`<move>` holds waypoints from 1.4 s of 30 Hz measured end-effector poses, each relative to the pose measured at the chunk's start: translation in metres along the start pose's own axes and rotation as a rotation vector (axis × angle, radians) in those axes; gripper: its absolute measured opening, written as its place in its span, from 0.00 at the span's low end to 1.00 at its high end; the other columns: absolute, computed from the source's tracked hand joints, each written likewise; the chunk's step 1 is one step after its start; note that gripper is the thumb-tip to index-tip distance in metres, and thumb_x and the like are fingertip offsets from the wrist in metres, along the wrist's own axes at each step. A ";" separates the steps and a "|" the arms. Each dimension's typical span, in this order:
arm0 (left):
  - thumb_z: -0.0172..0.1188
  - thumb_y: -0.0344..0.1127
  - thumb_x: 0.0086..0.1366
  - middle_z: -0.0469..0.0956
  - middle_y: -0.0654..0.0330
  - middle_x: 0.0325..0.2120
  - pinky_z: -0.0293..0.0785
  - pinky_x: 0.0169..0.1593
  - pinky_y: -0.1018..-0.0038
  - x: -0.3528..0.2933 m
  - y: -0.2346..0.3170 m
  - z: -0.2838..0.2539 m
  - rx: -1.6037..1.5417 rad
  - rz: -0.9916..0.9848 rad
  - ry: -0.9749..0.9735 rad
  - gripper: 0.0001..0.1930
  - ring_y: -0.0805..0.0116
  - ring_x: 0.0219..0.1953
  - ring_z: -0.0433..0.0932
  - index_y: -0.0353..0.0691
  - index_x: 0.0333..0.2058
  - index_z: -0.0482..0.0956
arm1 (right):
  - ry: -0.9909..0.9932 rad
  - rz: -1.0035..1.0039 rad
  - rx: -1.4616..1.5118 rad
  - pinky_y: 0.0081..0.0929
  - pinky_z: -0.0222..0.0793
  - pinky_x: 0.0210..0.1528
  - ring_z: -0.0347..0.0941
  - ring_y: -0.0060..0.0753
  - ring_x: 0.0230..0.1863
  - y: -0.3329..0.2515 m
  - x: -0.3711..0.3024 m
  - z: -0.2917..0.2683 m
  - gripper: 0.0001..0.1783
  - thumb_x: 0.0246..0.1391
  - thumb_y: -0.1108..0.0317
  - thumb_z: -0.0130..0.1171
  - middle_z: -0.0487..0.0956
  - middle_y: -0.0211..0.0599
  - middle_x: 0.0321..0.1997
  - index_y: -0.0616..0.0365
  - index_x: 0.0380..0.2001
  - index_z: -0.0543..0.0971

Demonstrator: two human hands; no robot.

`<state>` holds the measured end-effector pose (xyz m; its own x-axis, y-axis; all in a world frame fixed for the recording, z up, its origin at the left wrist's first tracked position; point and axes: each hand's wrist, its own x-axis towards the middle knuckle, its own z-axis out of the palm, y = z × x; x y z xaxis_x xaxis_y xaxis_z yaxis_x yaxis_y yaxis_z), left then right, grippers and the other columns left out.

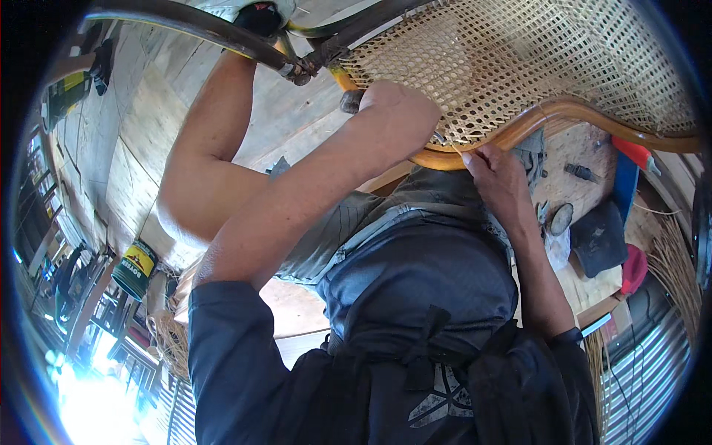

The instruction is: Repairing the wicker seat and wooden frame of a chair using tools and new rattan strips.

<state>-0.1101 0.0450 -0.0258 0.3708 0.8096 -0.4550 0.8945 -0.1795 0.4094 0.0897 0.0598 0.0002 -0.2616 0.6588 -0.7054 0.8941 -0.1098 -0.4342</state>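
A woven cane panel (475,59) fills a curved, brown wooden chair frame (549,113) resting over my lap. My left hand (400,111) is closed at the panel's near left corner, its fingers mostly hidden behind its back. A small metal tip (439,138) shows just beyond it, against the weave; the rest of that tool is hidden. My right hand (498,174) lies at the near edge of the frame. Its thumb and finger pinch a thin pale cane strand (458,150) where the weave meets the wood.
Dark bent poles (200,30) with a bound joint (300,70) extend at upper left. Right of my lap, a wooden board carries a black clip-like piece (582,173), a round tin (561,219) and a dark pouch (598,237). Cane bundles (675,259) lie far right; a green-yellow can (136,268) stands left.
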 end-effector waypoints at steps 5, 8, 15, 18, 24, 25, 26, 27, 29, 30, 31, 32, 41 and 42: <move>0.58 0.34 0.53 0.81 0.53 0.25 0.78 0.33 0.62 0.010 -0.001 -0.010 0.071 0.134 -0.002 0.07 0.55 0.30 0.82 0.39 0.26 0.83 | 0.012 -0.015 -0.038 0.43 0.69 0.39 0.76 0.57 0.36 0.001 0.001 0.006 0.17 0.56 0.59 0.53 0.78 0.57 0.32 0.64 0.35 0.78; 0.59 0.33 0.52 0.81 0.53 0.26 0.78 0.34 0.62 0.016 -0.002 -0.013 0.103 0.176 -0.062 0.06 0.55 0.32 0.83 0.39 0.27 0.83 | 0.038 -0.018 -0.035 0.43 0.70 0.40 0.76 0.57 0.36 0.002 0.000 0.009 0.17 0.56 0.59 0.53 0.78 0.57 0.32 0.64 0.36 0.78; 0.59 0.34 0.53 0.81 0.51 0.27 0.78 0.34 0.61 0.026 -0.012 -0.011 0.053 0.266 -0.057 0.07 0.54 0.33 0.82 0.40 0.29 0.83 | 0.050 0.074 0.004 0.42 0.70 0.41 0.76 0.56 0.37 -0.001 0.001 0.016 0.17 0.57 0.60 0.53 0.79 0.57 0.33 0.65 0.37 0.79; 0.59 0.35 0.53 0.81 0.51 0.27 0.78 0.35 0.61 0.033 -0.017 -0.008 0.015 0.314 -0.033 0.07 0.53 0.33 0.82 0.41 0.29 0.82 | 0.057 0.096 0.006 0.42 0.70 0.41 0.76 0.56 0.37 -0.005 0.000 0.019 0.17 0.57 0.60 0.53 0.79 0.57 0.33 0.65 0.36 0.78; 0.61 0.38 0.53 0.81 0.54 0.27 0.77 0.36 0.60 0.042 -0.018 -0.008 0.048 0.365 -0.061 0.08 0.53 0.34 0.82 0.41 0.30 0.82 | 0.067 0.179 0.024 0.41 0.69 0.38 0.76 0.55 0.35 -0.009 0.001 0.022 0.17 0.57 0.59 0.54 0.78 0.56 0.31 0.65 0.34 0.78; 0.62 0.39 0.54 0.81 0.55 0.27 0.77 0.37 0.60 0.043 -0.019 -0.008 0.055 0.372 -0.073 0.09 0.53 0.34 0.82 0.42 0.31 0.82 | 0.060 0.210 0.058 0.41 0.69 0.38 0.76 0.55 0.34 -0.008 0.002 0.023 0.17 0.57 0.59 0.54 0.78 0.56 0.31 0.65 0.34 0.78; 0.62 0.40 0.54 0.81 0.55 0.27 0.77 0.38 0.60 0.045 -0.021 -0.009 0.019 0.377 -0.102 0.10 0.53 0.35 0.81 0.43 0.32 0.82 | 0.069 0.195 0.061 0.40 0.69 0.38 0.76 0.55 0.34 -0.008 0.002 0.023 0.17 0.57 0.59 0.54 0.78 0.56 0.31 0.65 0.33 0.78; 0.63 0.42 0.54 0.81 0.56 0.28 0.76 0.38 0.60 0.047 -0.023 -0.010 -0.016 0.385 -0.137 0.11 0.53 0.35 0.81 0.43 0.33 0.82 | 0.083 0.185 0.059 0.40 0.69 0.37 0.76 0.55 0.34 -0.008 0.002 0.024 0.16 0.57 0.59 0.54 0.78 0.55 0.30 0.65 0.33 0.78; 0.63 0.45 0.55 0.81 0.57 0.28 0.76 0.39 0.59 0.050 -0.029 -0.010 -0.071 0.397 -0.179 0.13 0.53 0.36 0.81 0.44 0.34 0.82 | 0.094 0.187 0.057 0.40 0.69 0.37 0.76 0.55 0.33 -0.007 0.003 0.025 0.16 0.57 0.59 0.54 0.78 0.55 0.29 0.65 0.32 0.78; 0.63 0.46 0.55 0.81 0.58 0.28 0.76 0.39 0.59 0.050 -0.032 -0.009 -0.090 0.405 -0.183 0.14 0.53 0.36 0.81 0.45 0.35 0.81 | 0.093 0.198 0.056 0.40 0.69 0.37 0.76 0.54 0.33 -0.007 0.003 0.026 0.17 0.57 0.59 0.54 0.78 0.55 0.29 0.65 0.32 0.78; 0.63 0.48 0.55 0.81 0.58 0.29 0.75 0.39 0.59 0.051 -0.034 -0.007 -0.108 0.412 -0.184 0.14 0.53 0.36 0.81 0.46 0.35 0.81 | 0.096 0.207 0.054 0.40 0.69 0.37 0.76 0.54 0.33 -0.006 0.004 0.025 0.17 0.56 0.59 0.54 0.78 0.56 0.29 0.65 0.32 0.78; 0.64 0.48 0.54 0.81 0.58 0.29 0.75 0.39 0.59 0.052 -0.036 -0.005 -0.109 0.412 -0.173 0.15 0.53 0.36 0.81 0.46 0.36 0.81 | 0.093 0.214 0.047 0.40 0.69 0.37 0.76 0.54 0.33 -0.007 0.004 0.025 0.17 0.56 0.59 0.54 0.78 0.56 0.29 0.65 0.32 0.78; 0.62 0.48 0.56 0.80 0.55 0.29 0.75 0.39 0.58 0.052 -0.044 0.007 -0.121 0.438 -0.122 0.18 0.52 0.36 0.80 0.43 0.39 0.78 | 0.032 0.226 -0.064 0.41 0.70 0.39 0.76 0.56 0.33 -0.014 0.010 0.020 0.16 0.54 0.60 0.51 0.78 0.57 0.30 0.65 0.31 0.78; 0.62 0.48 0.56 0.80 0.55 0.29 0.75 0.40 0.58 0.051 -0.045 0.008 -0.113 0.436 -0.120 0.18 0.52 0.37 0.80 0.43 0.39 0.78 | 0.028 0.199 -0.102 0.42 0.70 0.39 0.76 0.57 0.34 -0.015 0.010 0.021 0.17 0.55 0.59 0.51 0.78 0.57 0.30 0.65 0.32 0.78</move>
<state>-0.1292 0.0903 -0.0733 0.7385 0.6006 -0.3065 0.6182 -0.4218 0.6632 0.0659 0.0531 -0.0120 -0.0672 0.6522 -0.7551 0.9595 -0.1652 -0.2280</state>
